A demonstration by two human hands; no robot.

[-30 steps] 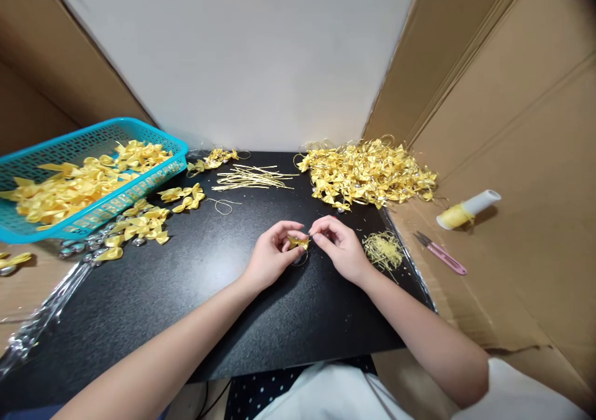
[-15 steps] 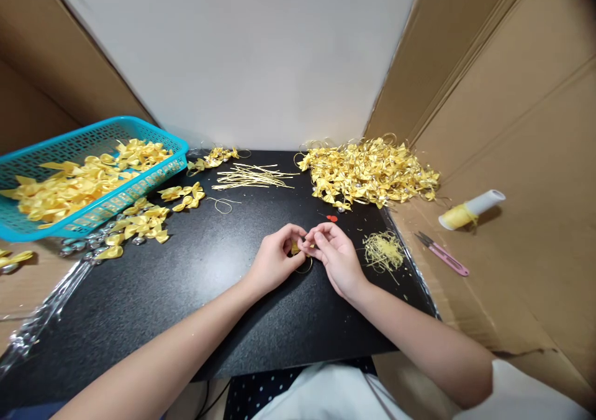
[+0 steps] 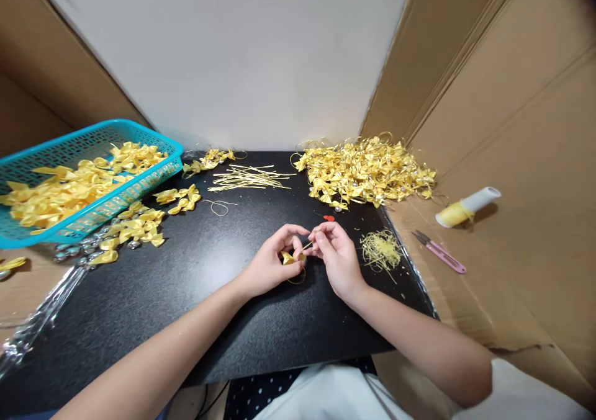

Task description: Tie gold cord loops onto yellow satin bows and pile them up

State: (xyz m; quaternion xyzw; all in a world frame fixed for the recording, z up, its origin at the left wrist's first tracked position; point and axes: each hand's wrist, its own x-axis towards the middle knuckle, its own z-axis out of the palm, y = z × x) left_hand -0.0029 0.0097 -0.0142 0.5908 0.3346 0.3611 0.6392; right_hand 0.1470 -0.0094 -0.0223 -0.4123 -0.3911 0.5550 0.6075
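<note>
My left hand (image 3: pixel 272 260) holds a yellow ribbon bow (image 3: pixel 287 258) between thumb and fingers over the black table. A thin gold cord (image 3: pixel 307 245) runs from the bow to my right hand (image 3: pixel 339 262), whose thumb and fingertips are pinched on it. A loop of the cord hangs below the bow. Just beyond the hands lies a small red piece (image 3: pixel 329 218) with a thin dark tip. Cut cord lengths (image 3: pixel 251 177) lie farther back in a loose bundle, with a single curled cord (image 3: pixel 218 207) in front of them.
A turquoise basket (image 3: pixel 93 216) of yellow bows stands at left, with loose bows and silver strands (image 3: pixel 46 317) beside it. At back right is a heap of corded bows (image 3: pixel 367 172). Cord scraps (image 3: pixel 380 249), pink thread snips (image 3: pixel 440 254) and a white tube (image 3: pixel 468 207) lie at right.
My hands have moved slightly apart, the left one shifting left with the bow. More of the bow and the cord stretched between the hands now shows.
</note>
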